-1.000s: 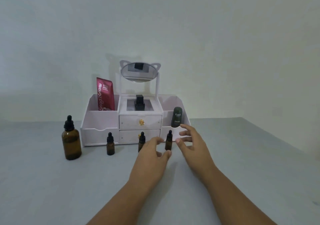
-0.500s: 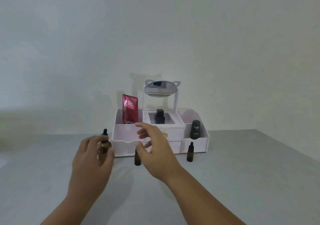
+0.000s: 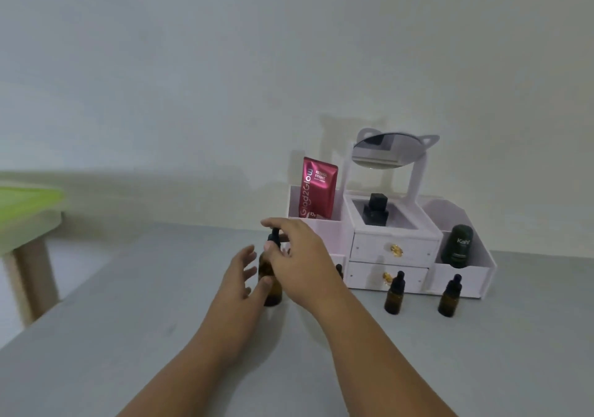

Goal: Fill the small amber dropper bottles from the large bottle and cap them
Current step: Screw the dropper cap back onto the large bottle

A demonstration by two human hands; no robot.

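The large amber bottle [image 3: 271, 288] stands on the grey table [image 3: 128, 336], left of the organizer. My right hand [image 3: 297, 256] reaches over it, with the fingers closed around its black dropper cap [image 3: 274, 236]. My left hand [image 3: 239, 277] is at the bottle's left side with fingers spread and the thumb touching the glass. Two small amber dropper bottles [image 3: 394, 294] [image 3: 450, 296] stand capped in front of the drawers. A third small bottle [image 3: 339, 270] shows only its top behind my right wrist.
A white drawer organizer [image 3: 373, 249] with a tilted mirror [image 3: 385, 150] stands against the wall. It holds a red sachet [image 3: 316, 188], a black bottle [image 3: 375, 212] and a dark green bottle [image 3: 458, 246]. A green-topped table [image 3: 25, 211] stands beyond the left edge.
The view has swung left. Both hands have moved from the small bottles to the large bottle; the right hand now closes on its cap and the left touches its side.
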